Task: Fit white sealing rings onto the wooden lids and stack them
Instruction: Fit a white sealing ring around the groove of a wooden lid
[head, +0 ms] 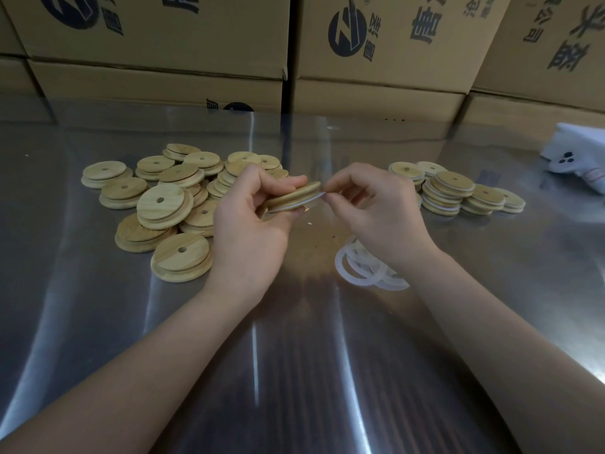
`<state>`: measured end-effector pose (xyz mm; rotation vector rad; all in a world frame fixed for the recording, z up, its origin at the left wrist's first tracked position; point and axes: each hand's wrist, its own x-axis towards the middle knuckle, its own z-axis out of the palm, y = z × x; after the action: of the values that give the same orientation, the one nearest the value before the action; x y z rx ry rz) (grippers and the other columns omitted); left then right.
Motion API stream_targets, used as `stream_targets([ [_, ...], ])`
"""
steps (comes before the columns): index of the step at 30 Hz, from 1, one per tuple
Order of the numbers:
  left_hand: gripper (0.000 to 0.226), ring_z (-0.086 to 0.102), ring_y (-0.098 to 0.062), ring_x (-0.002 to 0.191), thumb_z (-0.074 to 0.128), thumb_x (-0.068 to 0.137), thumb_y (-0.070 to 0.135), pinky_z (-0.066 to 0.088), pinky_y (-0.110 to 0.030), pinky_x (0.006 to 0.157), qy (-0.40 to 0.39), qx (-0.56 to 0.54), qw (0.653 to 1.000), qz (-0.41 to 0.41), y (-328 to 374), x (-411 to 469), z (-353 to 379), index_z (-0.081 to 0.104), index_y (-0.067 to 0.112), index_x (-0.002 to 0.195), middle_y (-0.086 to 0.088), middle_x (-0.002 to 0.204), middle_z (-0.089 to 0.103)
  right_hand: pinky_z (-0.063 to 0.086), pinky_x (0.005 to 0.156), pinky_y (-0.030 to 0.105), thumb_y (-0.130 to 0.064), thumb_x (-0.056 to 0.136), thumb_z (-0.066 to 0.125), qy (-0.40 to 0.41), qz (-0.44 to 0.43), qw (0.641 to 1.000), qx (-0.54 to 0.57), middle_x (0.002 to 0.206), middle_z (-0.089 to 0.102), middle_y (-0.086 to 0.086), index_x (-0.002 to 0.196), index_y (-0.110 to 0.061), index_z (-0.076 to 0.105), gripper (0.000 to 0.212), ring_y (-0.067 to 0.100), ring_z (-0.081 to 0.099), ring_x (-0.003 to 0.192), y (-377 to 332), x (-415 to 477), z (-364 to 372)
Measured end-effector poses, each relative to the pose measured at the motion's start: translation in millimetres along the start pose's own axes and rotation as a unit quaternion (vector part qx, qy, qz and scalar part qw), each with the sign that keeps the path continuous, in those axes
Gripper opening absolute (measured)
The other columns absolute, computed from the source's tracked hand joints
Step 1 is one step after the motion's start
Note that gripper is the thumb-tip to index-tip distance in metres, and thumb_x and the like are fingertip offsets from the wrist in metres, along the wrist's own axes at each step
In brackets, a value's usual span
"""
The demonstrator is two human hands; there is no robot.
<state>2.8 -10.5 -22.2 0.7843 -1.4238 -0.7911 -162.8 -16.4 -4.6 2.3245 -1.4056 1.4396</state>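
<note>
Forearms [157, 355] reach over the steel table [294, 371]. Raised between the hands, a wooden lid [296, 195] sits gripped at its left rim by the left hand [252, 221]. The right hand [376, 208] pinches the white sealing ring [315, 198] at the lid's right edge. The lid looks light and stiff, so hold it by the rim. The ring seems soft and stretchy, so work it round the groove. Bare lids [160, 204] lie left, ringed lids [451, 191] right, and loose rings [360, 268] beneath the right wrist.
</note>
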Motion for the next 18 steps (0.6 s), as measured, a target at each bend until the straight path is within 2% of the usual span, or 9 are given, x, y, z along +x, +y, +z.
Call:
stream_targets([
  [7, 0.028, 0.069, -0.009, 0.102, 0.064, 0.078, -0.02, 0.054, -0.026, 0.092, -0.015, -0.033, 0.999, -0.013, 1.2, -0.3, -0.3, 0.051, 0.004, 0.086, -0.006, 0.103, 0.072, 0.046, 0.064, 0.016, -0.003, 0.081, 0.074, -0.014, -0.018, 1.0, 0.009, 0.074, 0.064, -0.005, 0.083, -0.008, 0.072, 0.006, 0.009, 0.057, 0.067, 2.0, 1.6, -2.8],
  [10, 0.031, 0.069, -0.012, 0.103, 0.064, 0.079, -0.019, 0.055, -0.028, 0.091, -0.021, -0.049, 0.998, -0.016, 1.5, 0.1, -1.1, 0.051, 0.008, 0.086, -0.008, 0.105, 0.072, 0.049, 0.065, 0.021, -0.002, 0.081, 0.073, -0.012, -0.013, 1.0, 0.024, 0.075, 0.065, -0.005, 0.084, -0.007, 0.073, 0.006, 0.011, 0.059, 0.066, 0.7, 2.3, -3.8],
  [13, 0.032, 0.07, -0.011, 0.101, 0.062, 0.081, -0.018, 0.054, -0.022, 0.086, -0.026, -0.061, 0.998, -0.017, 1.3, 0.3, -1.7, 0.051, 0.011, 0.089, -0.004, 0.102, 0.073, 0.051, 0.066, 0.026, -0.002, 0.082, 0.073, -0.019, -0.005, 0.999, 0.042, 0.075, 0.064, -0.008, 0.085, -0.007, 0.073, 0.006, 0.014, 0.061, 0.067, -1.2, 3.3, -5.7],
  [16, 0.033, 0.07, -0.008, 0.095, 0.064, 0.082, -0.014, 0.053, -0.02, 0.081, -0.028, -0.059, 0.998, -0.021, 0.6, 0.9, -3.1, 0.055, 0.017, 0.092, 0.004, 0.095, 0.073, 0.051, 0.068, 0.026, -0.005, 0.083, 0.072, -0.038, 0.028, 0.997, 0.067, 0.074, 0.064, -0.011, 0.086, -0.008, 0.073, 0.005, 0.012, 0.062, 0.069, -1.9, 3.2, -6.8],
  [18, 0.034, 0.069, -0.008, 0.092, 0.067, 0.082, -0.01, 0.053, -0.022, 0.081, -0.02, -0.054, 0.998, -0.029, 0.7, 1.4, -3.7, 0.058, 0.019, 0.096, 0.004, 0.094, 0.071, 0.052, 0.069, 0.026, -0.007, 0.085, 0.071, -0.051, 0.055, 0.993, 0.09, 0.076, 0.066, -0.01, 0.088, -0.008, 0.073, 0.004, 0.011, 0.063, 0.07, -1.9, 2.9, -6.7],
])
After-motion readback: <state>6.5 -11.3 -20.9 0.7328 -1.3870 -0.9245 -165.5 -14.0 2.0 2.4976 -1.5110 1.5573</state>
